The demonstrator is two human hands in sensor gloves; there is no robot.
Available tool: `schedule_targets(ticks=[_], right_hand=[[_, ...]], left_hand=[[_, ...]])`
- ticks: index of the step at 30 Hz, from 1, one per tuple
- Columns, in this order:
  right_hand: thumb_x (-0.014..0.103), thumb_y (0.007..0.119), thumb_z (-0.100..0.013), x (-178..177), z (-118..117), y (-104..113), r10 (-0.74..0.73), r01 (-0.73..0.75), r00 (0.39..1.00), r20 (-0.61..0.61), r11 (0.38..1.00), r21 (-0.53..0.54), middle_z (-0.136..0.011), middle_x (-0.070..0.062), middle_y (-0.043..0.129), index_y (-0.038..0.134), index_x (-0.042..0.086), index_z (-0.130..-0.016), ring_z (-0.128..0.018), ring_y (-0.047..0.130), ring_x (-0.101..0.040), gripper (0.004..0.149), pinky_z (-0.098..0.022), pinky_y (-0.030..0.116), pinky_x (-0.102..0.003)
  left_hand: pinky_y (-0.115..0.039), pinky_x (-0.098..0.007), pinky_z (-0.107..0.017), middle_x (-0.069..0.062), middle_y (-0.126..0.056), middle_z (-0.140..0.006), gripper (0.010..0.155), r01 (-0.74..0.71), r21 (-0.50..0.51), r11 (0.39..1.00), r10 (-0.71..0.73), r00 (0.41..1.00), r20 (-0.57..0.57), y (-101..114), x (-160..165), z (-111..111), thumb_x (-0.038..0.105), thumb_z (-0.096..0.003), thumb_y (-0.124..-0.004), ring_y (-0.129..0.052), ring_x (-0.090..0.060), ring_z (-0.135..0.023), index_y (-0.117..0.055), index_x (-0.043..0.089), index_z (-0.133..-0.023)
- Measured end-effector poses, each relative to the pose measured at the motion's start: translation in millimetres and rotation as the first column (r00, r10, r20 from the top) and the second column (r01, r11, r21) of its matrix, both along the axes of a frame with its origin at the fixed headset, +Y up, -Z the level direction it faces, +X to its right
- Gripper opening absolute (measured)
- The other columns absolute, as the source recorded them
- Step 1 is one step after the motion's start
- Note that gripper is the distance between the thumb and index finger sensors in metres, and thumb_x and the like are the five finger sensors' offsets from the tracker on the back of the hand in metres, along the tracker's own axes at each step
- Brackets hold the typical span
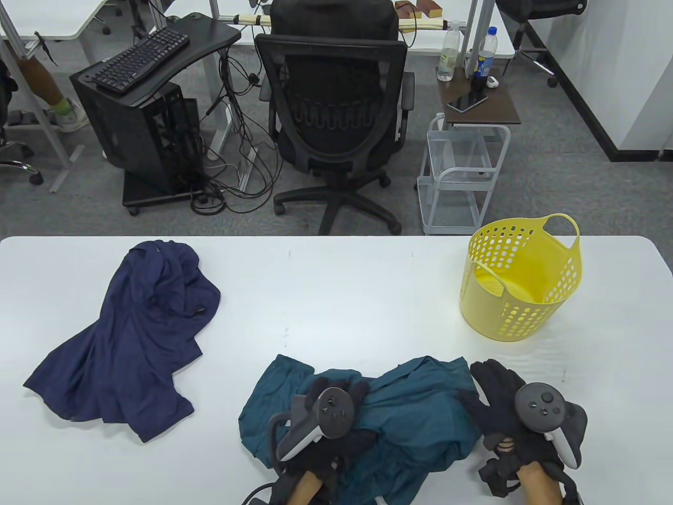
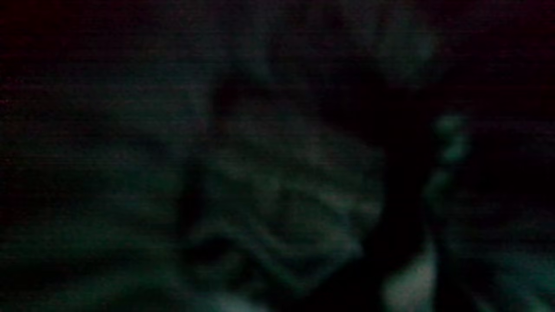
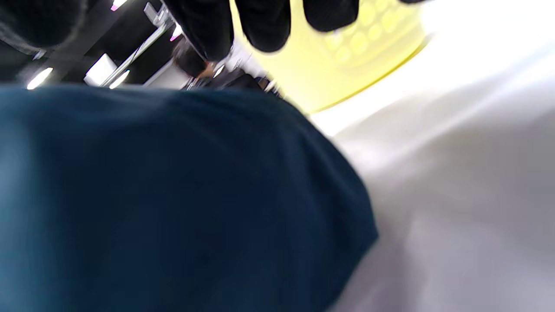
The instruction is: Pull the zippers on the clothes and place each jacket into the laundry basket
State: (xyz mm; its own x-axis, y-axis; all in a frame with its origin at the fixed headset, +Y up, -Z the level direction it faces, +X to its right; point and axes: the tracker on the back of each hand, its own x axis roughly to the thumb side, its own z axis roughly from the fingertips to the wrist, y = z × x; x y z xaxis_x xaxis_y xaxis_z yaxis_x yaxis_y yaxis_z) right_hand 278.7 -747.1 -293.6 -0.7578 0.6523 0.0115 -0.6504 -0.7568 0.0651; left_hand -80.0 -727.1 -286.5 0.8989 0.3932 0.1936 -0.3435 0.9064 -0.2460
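Observation:
A teal jacket (image 1: 415, 415) lies crumpled at the table's near edge. My left hand (image 1: 336, 386) sits on its left half, fingers curled down into a bunch of the fabric. The left wrist view is almost black, showing only dim teal cloth (image 2: 282, 195). My right hand (image 1: 491, 381) lies at the jacket's right edge with fingers spread and extended, thumb touching the cloth. In the right wrist view its fingers (image 3: 264, 26) hang straight above the teal jacket (image 3: 173, 195). A navy jacket (image 1: 131, 336) lies spread at the left. The yellow laundry basket (image 1: 526, 310) stands upright at the right, nothing visible inside.
The white table (image 1: 342, 294) runs the full width of the view. Behind it stand a black office chair (image 1: 336, 105), a small white cart (image 1: 462, 173) and a desk with a keyboard. The yellow basket (image 3: 347, 65) shows blurred beyond my right fingers.

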Motion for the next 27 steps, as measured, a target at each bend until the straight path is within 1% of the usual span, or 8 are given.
schedule_targets(ticks=[5, 9, 11, 13, 17, 23, 25, 27], right_hand=[[0.076, 0.088, -0.037, -11.9, 0.6, -8.5, -0.127, 0.043, 0.941, -0.312, 0.964, -0.262, -0.120, 0.000, -0.009, 0.010, 0.035, -0.113, -0.107, -0.005, -0.045, 0.116, -0.069, 0.012, -0.076], [0.070, 0.094, -0.034, -28.6, -2.1, -17.7, 0.158, -0.227, 0.943, -0.294, 0.949, -0.219, -0.114, 0.000, -0.017, 0.000, 0.035, -0.107, -0.109, 0.007, -0.046, 0.124, -0.071, 0.018, -0.075], [0.066, 0.095, -0.035, -35.3, -3.6, -20.2, 0.219, -0.270, 0.940, -0.260, 0.947, -0.175, -0.117, -0.005, -0.008, 0.002, 0.033, -0.107, -0.111, 0.024, -0.044, 0.122, -0.072, 0.027, -0.073], [0.057, 0.098, -0.036, -41.0, -5.1, -19.5, 0.263, -0.283, 0.948, -0.178, 0.954, -0.099, -0.122, -0.009, 0.024, 0.013, 0.029, -0.109, -0.108, 0.049, -0.042, 0.115, -0.072, 0.042, -0.069], [0.041, 0.101, -0.039, -49.9, -3.4, -9.4, 0.322, -0.322, 0.947, 0.014, 0.945, 0.060, -0.092, 0.005, 0.090, 0.064, 0.024, -0.104, -0.072, 0.098, -0.023, 0.077, -0.066, 0.068, -0.057], [0.036, 0.100, -0.041, -82.6, 23.9, 29.4, 0.279, -0.248, 0.960, -0.025, 0.889, 0.385, -0.077, 0.011, 0.097, 0.082, 0.036, -0.089, -0.057, 0.100, -0.018, 0.052, -0.065, 0.070, -0.056], [0.037, 0.098, -0.042, -97.5, 34.4, 37.8, 0.265, -0.194, 0.960, -0.087, 0.858, 0.476, -0.079, 0.013, 0.095, 0.084, 0.040, -0.086, -0.060, 0.098, -0.017, 0.047, -0.067, 0.068, -0.057], [0.037, 0.097, -0.043, -109.8, 42.6, 41.9, 0.212, -0.095, 0.964, -0.161, 0.838, 0.537, -0.080, 0.014, 0.093, 0.085, 0.041, -0.085, -0.064, 0.096, -0.017, 0.044, -0.068, 0.065, -0.059]], left_hand=[[-0.045, -0.066, -0.070, 0.002, -0.052, -0.116, 0.072, -0.018, 0.056, 0.998, 0.027, 0.988, -0.152, 8.3, -51.9, -2.4, 0.063, -0.0365, -0.076, -0.034, -0.039, -0.106, -0.054, 0.044, -0.102], [-0.046, -0.067, -0.068, -0.001, -0.057, -0.114, 0.068, 0.032, 0.095, 0.995, -0.003, 0.956, -0.292, 6.5, -83.0, -3.9, 0.061, -0.0379, -0.075, -0.037, -0.040, -0.105, -0.060, 0.041, -0.101], [-0.046, -0.067, -0.068, -0.001, -0.058, -0.113, 0.067, 0.033, 0.105, 0.994, 0.000, 0.955, -0.298, 7.3, -84.4, -3.0, 0.061, -0.0381, -0.074, -0.038, -0.040, -0.105, -0.062, 0.040, -0.100], [-0.047, -0.067, -0.068, 0.000, -0.060, -0.113, 0.066, 0.015, 0.130, 0.991, 0.022, 0.960, -0.277, 10.3, -76.7, -0.5, 0.061, -0.0381, -0.074, -0.038, -0.040, -0.105, -0.063, 0.041, -0.100], [-0.048, -0.066, -0.069, 0.003, -0.061, -0.113, 0.066, -0.008, 0.174, 0.985, 0.036, 0.986, -0.161, 19.1, -43.9, 12.1, 0.062, -0.0376, -0.073, -0.040, -0.038, -0.106, -0.063, 0.042, -0.100], [-0.053, -0.064, -0.073, 0.007, -0.057, -0.118, 0.085, -0.191, 0.134, 0.972, 0.165, 0.969, 0.184, 24.6, 25.1, 38.3, 0.073, -0.0306, -0.076, -0.049, -0.028, -0.112, -0.042, 0.049, -0.105], [-0.051, -0.064, -0.074, 0.003, -0.033, -0.123, 0.104, -0.140, 0.159, 0.977, 0.110, 0.978, 0.179, 20.6, 44.0, 39.9, 0.077, -0.0240, -0.079, -0.040, -0.033, -0.113, -0.023, 0.046, -0.106], [-0.058, -0.060, -0.073, 0.001, -0.035, -0.122, 0.113, 0.012, 0.238, 0.971, -0.039, 0.993, 0.110, 15.1, 54.4, 35.9, 0.076, -0.0220, -0.082, -0.055, -0.031, -0.110, -0.013, 0.040, -0.104]])
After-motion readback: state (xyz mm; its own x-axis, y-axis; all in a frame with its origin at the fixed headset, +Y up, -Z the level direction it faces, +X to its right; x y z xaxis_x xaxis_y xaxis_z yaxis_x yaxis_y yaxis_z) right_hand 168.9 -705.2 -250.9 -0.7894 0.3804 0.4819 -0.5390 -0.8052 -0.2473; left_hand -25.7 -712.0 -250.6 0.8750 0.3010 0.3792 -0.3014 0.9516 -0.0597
